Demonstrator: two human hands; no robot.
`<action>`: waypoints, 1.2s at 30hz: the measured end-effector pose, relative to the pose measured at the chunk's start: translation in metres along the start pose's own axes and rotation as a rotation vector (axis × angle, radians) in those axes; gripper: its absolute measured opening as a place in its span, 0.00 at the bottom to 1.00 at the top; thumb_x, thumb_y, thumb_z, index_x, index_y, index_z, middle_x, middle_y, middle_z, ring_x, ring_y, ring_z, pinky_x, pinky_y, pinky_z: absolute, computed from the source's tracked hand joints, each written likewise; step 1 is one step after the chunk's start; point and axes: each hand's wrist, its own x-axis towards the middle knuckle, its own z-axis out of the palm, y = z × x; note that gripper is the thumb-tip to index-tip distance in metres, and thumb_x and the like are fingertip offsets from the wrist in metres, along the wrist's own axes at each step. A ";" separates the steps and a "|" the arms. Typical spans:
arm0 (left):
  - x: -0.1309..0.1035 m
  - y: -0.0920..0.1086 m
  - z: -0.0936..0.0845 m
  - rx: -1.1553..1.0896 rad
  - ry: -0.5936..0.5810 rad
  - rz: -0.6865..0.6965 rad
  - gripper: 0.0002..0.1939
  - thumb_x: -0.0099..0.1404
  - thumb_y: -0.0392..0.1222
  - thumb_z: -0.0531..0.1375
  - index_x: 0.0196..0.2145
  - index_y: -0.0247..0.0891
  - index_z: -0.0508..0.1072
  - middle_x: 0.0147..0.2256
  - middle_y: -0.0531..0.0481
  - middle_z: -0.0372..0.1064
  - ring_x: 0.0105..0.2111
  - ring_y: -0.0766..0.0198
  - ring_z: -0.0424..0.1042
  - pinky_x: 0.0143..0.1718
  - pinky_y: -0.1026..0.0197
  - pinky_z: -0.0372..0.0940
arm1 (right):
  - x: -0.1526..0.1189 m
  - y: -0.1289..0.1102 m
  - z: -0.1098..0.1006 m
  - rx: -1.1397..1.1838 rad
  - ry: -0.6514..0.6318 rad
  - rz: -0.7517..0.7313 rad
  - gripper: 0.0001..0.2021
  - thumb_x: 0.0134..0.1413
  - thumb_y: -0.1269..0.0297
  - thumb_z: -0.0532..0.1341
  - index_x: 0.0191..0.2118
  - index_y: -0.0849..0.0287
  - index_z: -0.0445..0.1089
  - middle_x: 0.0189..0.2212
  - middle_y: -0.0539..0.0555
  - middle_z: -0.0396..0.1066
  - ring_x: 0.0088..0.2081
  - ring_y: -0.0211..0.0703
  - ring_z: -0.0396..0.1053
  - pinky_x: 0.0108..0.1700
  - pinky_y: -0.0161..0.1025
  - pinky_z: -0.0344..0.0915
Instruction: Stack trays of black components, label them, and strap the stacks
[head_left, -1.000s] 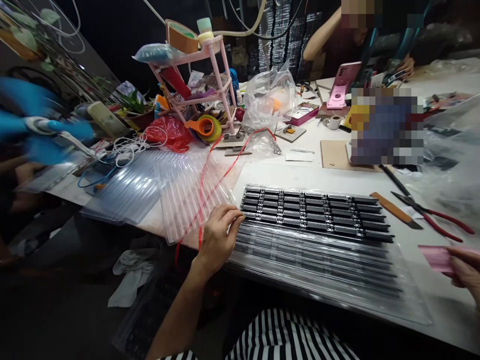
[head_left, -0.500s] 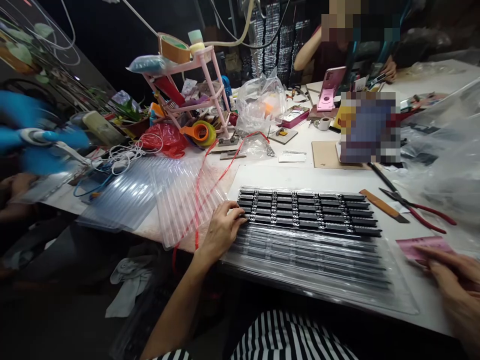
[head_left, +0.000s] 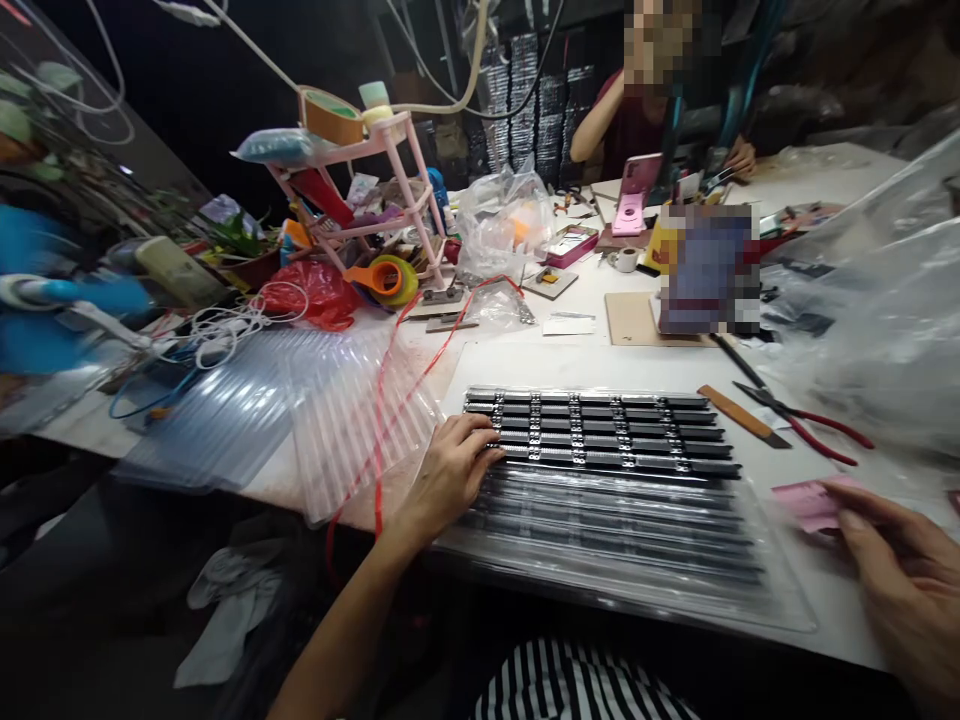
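In front of me lies a clear plastic tray (head_left: 622, 590) with long ribs. Rows of black strips (head_left: 600, 435) with small metal pins fill its far part, and the nearer grooves look dark through the plastic. My left hand (head_left: 450, 470) is at the left end of the rows, fingers and thumb closed around the end of a black strip. Over on the right, my right hand (head_left: 896, 560) pinches a pink paper slip (head_left: 814, 502) between thumb and fingers, just beyond the tray's right edge. The slip is slightly blurred.
Empty clear trays (head_left: 217, 410) lie to the left, crossed by a red ribbon (head_left: 381, 420). Pliers (head_left: 814, 420) and an orange-handled knife (head_left: 739, 412) are on the right. A pink rack (head_left: 412, 190) stands behind. A blue fan (head_left: 67, 295) is at far left; another person (head_left: 600, 125) sits opposite.
The whole view has shifted slightly left and down. My left hand reaches a little farther over the strip ends. My right hand still holds the pink slip, now tilted and bent.
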 end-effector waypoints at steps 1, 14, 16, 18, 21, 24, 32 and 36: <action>0.001 0.010 0.000 -0.047 -0.019 0.008 0.06 0.65 0.37 0.55 0.39 0.37 0.71 0.42 0.45 0.69 0.44 0.59 0.67 0.47 0.52 0.63 | -0.003 -0.013 -0.004 0.065 0.012 0.079 0.20 0.53 0.48 0.57 0.51 0.46 0.67 0.37 0.56 0.73 0.35 0.54 0.73 0.38 0.49 0.73; 0.010 0.083 0.035 -0.792 -0.256 -0.171 0.07 0.65 0.40 0.57 0.30 0.37 0.70 0.27 0.52 0.68 0.28 0.68 0.67 0.32 0.65 0.63 | -0.034 -0.112 -0.005 0.415 -0.572 -0.856 0.24 0.62 0.71 0.51 0.62 0.54 0.48 0.48 0.53 0.70 0.47 0.36 0.69 0.48 0.33 0.69; 0.007 0.070 0.027 -0.632 -0.154 -0.130 0.07 0.66 0.37 0.54 0.30 0.37 0.69 0.27 0.52 0.67 0.28 0.68 0.66 0.31 0.65 0.62 | -0.006 -0.098 -0.008 0.304 -0.434 -0.810 0.19 0.62 0.67 0.52 0.58 0.56 0.54 0.41 0.53 0.72 0.40 0.37 0.71 0.42 0.34 0.70; 0.003 0.055 0.018 -0.455 -0.065 -0.092 0.08 0.67 0.36 0.52 0.31 0.37 0.68 0.29 0.51 0.66 0.30 0.67 0.66 0.32 0.64 0.61 | 0.033 -0.078 -0.004 0.066 -0.233 -0.754 0.13 0.62 0.65 0.51 0.50 0.58 0.64 0.36 0.55 0.72 0.34 0.40 0.70 0.37 0.38 0.69; -0.003 0.037 0.012 -0.261 0.021 -0.078 0.07 0.67 0.35 0.51 0.32 0.37 0.66 0.31 0.50 0.66 0.33 0.65 0.66 0.36 0.61 0.62 | 0.088 -0.051 0.014 -0.455 -0.203 -0.652 0.11 0.59 0.63 0.52 0.36 0.62 0.69 0.30 0.58 0.70 0.31 0.48 0.68 0.30 0.42 0.64; -0.006 0.028 0.014 -0.149 0.073 -0.029 0.06 0.67 0.34 0.50 0.34 0.37 0.66 0.37 0.47 0.69 0.39 0.62 0.67 0.42 0.57 0.63 | 0.114 -0.037 0.034 -0.710 -0.356 -0.641 0.11 0.58 0.63 0.52 0.29 0.62 0.67 0.30 0.58 0.67 0.30 0.46 0.66 0.26 0.38 0.57; -0.003 0.026 0.028 0.041 -0.160 0.129 0.06 0.67 0.31 0.49 0.35 0.36 0.65 0.58 0.41 0.60 0.61 0.56 0.53 0.59 0.46 0.54 | 0.131 -0.040 0.033 -0.505 -0.278 -0.671 0.02 0.49 0.68 0.53 0.30 0.57 0.62 0.29 0.57 0.65 0.24 0.41 0.60 0.23 0.37 0.48; 0.002 0.026 0.028 0.160 -0.323 0.101 0.11 0.62 0.25 0.48 0.37 0.37 0.65 0.63 0.46 0.51 0.64 0.54 0.46 0.62 0.44 0.49 | 0.122 -0.105 0.026 -0.002 -0.335 -0.505 0.06 0.50 0.60 0.55 0.33 0.57 0.60 0.27 0.53 0.64 0.24 0.40 0.59 0.25 0.39 0.55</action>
